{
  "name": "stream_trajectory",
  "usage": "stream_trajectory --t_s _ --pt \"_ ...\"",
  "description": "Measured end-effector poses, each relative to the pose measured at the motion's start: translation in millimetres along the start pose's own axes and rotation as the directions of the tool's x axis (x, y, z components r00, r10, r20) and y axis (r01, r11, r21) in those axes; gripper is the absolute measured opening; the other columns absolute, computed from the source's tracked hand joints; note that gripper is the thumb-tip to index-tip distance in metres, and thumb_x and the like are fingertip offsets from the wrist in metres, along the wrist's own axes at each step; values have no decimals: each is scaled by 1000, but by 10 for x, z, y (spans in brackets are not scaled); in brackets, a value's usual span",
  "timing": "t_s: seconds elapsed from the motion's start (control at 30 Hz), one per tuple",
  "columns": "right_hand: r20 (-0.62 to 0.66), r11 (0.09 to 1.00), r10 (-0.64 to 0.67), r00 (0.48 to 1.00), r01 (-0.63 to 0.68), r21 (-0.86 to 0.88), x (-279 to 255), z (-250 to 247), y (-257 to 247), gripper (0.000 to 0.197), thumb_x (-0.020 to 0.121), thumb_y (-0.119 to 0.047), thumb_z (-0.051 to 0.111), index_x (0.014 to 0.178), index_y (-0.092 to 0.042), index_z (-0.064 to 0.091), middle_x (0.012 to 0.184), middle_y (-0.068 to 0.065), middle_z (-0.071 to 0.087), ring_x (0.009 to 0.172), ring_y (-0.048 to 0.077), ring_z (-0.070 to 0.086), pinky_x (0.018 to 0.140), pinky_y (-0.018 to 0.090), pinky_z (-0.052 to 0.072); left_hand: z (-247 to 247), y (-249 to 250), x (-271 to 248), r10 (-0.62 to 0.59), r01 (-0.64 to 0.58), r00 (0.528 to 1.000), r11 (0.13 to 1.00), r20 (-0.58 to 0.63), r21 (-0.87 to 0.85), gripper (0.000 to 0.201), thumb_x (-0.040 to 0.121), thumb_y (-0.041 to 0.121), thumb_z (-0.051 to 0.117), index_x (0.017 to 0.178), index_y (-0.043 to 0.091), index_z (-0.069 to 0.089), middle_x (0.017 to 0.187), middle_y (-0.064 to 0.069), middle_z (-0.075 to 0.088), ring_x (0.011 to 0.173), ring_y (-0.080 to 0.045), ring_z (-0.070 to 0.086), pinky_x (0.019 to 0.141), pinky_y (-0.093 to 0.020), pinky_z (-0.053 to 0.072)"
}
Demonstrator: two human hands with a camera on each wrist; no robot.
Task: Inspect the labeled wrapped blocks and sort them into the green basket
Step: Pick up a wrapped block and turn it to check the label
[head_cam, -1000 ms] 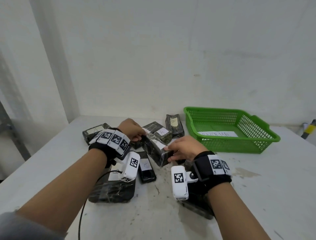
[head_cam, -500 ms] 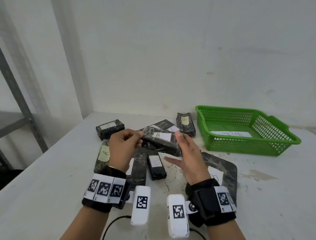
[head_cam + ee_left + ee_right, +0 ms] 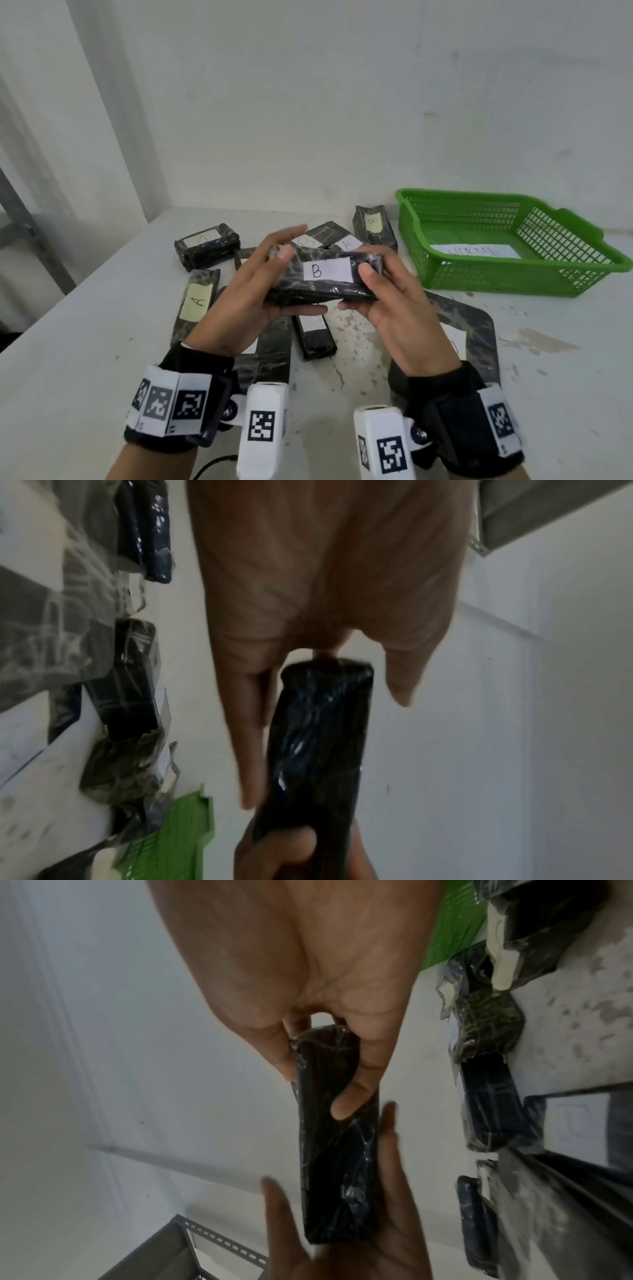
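Nearest the camera, two black wrist straps with square-code tags frame the scene, and just beyond them the left hand (image 3: pixel 239 305) and the right hand (image 3: pixel 397 308) hold one black wrapped block (image 3: pixel 325 277) between them, lifted clear of the white table (image 3: pixel 68 359). The block lies level, its white label marked B facing up toward the head camera. The left hand grips the block's left end, thumb on its top corner and fingers stretched along its underside and far side; the right hand grips the right end, thumb pressed on top beside the label and fingers curled beneath, as the right wrist view shows. Under the hands, on the table, lie a small black block (image 3: pixel 315 335) and a large flat wrapped pack (image 3: pixel 472 329) partly hidden by the right wrist. To the left lies a long block with a yellow A label (image 3: pixel 197 301), and past it a chunkier block with a white label (image 3: pixel 207 245). Behind the held block sit further wrapped blocks, one labelled A (image 3: pixel 347 244) and one with a yellowish label (image 3: pixel 373 222). Farthest right, near the wall, stands the green basket (image 3: pixel 513 274), holding only a white paper slip with writing too blurred to read
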State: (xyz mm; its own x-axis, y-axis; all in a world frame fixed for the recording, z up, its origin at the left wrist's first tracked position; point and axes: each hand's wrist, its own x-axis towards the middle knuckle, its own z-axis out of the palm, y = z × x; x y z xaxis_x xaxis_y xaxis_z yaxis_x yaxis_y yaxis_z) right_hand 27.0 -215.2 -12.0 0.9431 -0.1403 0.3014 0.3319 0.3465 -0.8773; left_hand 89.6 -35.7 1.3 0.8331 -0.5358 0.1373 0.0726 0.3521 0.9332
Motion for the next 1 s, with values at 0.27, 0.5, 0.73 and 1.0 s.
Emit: stream_trajectory --t_s 0.27,0.5,0.73,1.0 --pt "-100 994 -39 994 28 -105 -51 58 94 27 89 -35 54 87 -10 63 80 7 67 70 15 66 58 26 54 69 -108 -101 30 -32 996 999 -88 -13 31 95 21 51 110 -7 49 106 -22 70 93 -34 71 71 -45 61" --pt "-117 994 -1 993 -11 -104 -55 0 84 29 87 -35 57 84 -7 63 81 10 69 74 17 68 61 29 58 93 -127 -126 -49 48 999 998 -21 -44 49 92 22 53 125 -12 40 114 -23 68 99 -31 71 74 -40 61" --pt "-154 974 -51 987 16 -224 -76 20 142 32 83 -27 65 75 0 49 66 13 44 58 16 56 54 28 53 74 -131 -140 -69 69 998 998 -16 -2 48 87 14 65 122 -9 41 117 -27 64 100 -33 70 73 -41 61" --pt "-69 982 31 997 -43 -184 -56 6 196 30 77 -44 79 76 -21 60 72 2 54 74 19 59 74 35 55 22 -136 -134 -19 19 1000 1000 -7 -23 33 76 5 63 106 3 50 101 -12 71 89 -28 73 66 -32 61"
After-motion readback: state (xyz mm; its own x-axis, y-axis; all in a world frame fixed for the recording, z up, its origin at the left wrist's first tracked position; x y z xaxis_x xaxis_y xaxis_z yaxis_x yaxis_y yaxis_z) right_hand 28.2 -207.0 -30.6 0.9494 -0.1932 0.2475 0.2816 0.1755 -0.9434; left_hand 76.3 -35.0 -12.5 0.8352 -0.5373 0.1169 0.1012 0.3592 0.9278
